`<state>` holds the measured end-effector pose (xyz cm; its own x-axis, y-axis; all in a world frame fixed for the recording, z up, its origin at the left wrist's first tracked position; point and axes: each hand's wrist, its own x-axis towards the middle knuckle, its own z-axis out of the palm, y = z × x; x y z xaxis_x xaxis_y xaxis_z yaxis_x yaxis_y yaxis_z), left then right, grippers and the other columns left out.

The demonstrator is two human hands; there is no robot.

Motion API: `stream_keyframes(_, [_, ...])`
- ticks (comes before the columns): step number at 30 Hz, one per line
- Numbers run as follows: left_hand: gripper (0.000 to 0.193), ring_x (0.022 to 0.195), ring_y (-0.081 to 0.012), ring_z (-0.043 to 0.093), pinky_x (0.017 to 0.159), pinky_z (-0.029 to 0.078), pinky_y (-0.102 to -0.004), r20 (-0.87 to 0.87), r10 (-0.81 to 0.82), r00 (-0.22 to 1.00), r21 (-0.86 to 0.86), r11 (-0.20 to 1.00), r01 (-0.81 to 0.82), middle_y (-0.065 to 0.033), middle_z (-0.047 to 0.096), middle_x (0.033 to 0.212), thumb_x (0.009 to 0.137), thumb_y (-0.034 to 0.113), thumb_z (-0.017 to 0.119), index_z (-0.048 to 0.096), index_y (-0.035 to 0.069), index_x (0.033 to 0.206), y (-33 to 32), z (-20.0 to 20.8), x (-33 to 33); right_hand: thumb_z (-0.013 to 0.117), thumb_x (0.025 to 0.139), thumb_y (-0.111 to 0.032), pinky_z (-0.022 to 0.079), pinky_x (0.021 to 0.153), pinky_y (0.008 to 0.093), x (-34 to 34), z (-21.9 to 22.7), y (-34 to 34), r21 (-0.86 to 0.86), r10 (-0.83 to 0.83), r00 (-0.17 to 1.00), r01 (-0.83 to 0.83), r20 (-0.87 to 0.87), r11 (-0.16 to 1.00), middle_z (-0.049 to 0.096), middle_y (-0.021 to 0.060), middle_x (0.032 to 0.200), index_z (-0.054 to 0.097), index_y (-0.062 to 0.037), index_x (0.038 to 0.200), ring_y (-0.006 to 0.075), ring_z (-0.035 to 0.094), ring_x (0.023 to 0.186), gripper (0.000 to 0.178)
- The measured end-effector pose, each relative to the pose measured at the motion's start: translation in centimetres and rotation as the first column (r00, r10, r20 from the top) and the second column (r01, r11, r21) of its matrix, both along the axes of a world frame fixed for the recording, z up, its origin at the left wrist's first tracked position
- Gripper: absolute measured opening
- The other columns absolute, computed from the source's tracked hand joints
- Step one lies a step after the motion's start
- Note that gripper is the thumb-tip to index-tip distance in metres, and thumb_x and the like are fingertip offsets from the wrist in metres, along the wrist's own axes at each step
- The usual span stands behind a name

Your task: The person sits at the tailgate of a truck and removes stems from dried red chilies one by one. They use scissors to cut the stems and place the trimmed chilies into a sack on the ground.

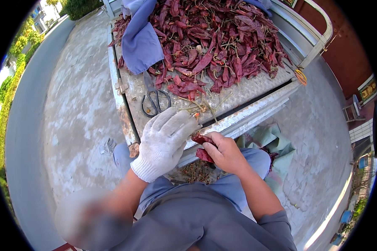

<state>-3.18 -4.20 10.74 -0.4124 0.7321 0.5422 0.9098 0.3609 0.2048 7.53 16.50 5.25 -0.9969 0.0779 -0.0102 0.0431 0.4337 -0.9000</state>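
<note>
My right hand point(227, 154), bare, is closed on a dried red chili pepper point(202, 139) just in front of the flatbed's near edge. Another dark red piece point(203, 155) shows below its fingers; I cannot tell whether it belongs to the same pepper. My left hand point(165, 136) wears a white knitted glove and is beside the right one, fingers stretched out over the bed's edge. Its fingertips come close to the pepper, and its palm side is hidden. Beyond the glove lie black-handled scissors point(156, 100) and some loose stems point(203, 108).
A large heap of dried red chilies point(205, 46) covers the far part of the metal flatbed point(234, 95). Blue-grey cloth point(141, 48) hangs over its left side. A pale green sheet point(276, 144) lies on the ground to the right. Bits of stem point(197, 171) are between my knees.
</note>
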Motion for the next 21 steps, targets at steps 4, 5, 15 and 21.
stream_keyframes(4, [0.04, 0.113, -0.0257, 0.068, 0.105, 0.05, -0.0448, -0.044, -0.154, 0.987, -0.372, 0.919, 0.126, -0.0052, 0.072, 0.114, 0.081, 0.021, 0.072, 0.072, 0.012, 0.121, -0.1, -0.6, -1.1, 0.065, 0.103, -0.024, 0.05, 0.071, 0.0542, -0.1, 0.5, 1.0, 0.255, 0.219, 0.974, -0.198, -0.054, 0.946, 0.067, 0.0241, 0.084, 0.061, -0.001, 0.102, 0.0475, 0.065, 0.08, 0.023])
stream_keyframes(5, [0.027, 0.101, -0.024, 0.071, 0.098, 0.052, -0.0424, -0.09, -0.155, 0.984, -0.436, 0.894, 0.101, -0.0045, 0.074, 0.101, 0.085, 0.023, 0.067, 0.072, 0.013, 0.109, 0.0, -0.7, -1.0, 0.066, 0.102, -0.025, 0.049, 0.071, 0.0557, -0.2, 0.4, 1.3, 0.284, 0.259, 0.965, -0.237, -0.043, 0.929, 0.067, 0.0238, 0.083, 0.062, -0.0016, 0.101, 0.0477, 0.065, 0.081, 0.024])
stream_keyframes(15, [0.016, 0.093, -0.0259, 0.073, 0.087, 0.053, -0.0406, 0.089, -0.196, 0.977, -0.73, 0.654, 0.197, -0.0066, 0.074, 0.088, 0.08, 0.022, 0.07, 0.074, 0.012, 0.092, 0.7, -0.7, -0.4, 0.071, 0.097, -0.038, 0.052, 0.074, 0.0575, -1.5, 3.6, 1.7, 0.466, 0.466, 0.849, -0.526, 0.249, 0.711, 0.071, 0.0217, 0.085, 0.067, -0.0068, 0.107, 0.0473, 0.068, 0.084, 0.033])
stream_keyframes(21, [0.012, 0.093, -0.0278, 0.074, 0.085, 0.054, -0.0414, 0.145, -0.233, 0.962, -0.645, 0.714, 0.271, -0.008, 0.075, 0.087, 0.08, 0.022, 0.073, 0.076, 0.013, 0.088, 0.6, -0.1, -0.5, 0.07, 0.1, -0.039, 0.051, 0.07, 0.0566, -1.5, 1.7, 0.5, 0.392, 0.458, 0.859, -0.512, 0.229, 0.764, 0.07, 0.0222, 0.083, 0.068, -0.0056, 0.103, 0.0473, 0.067, 0.081, 0.034])
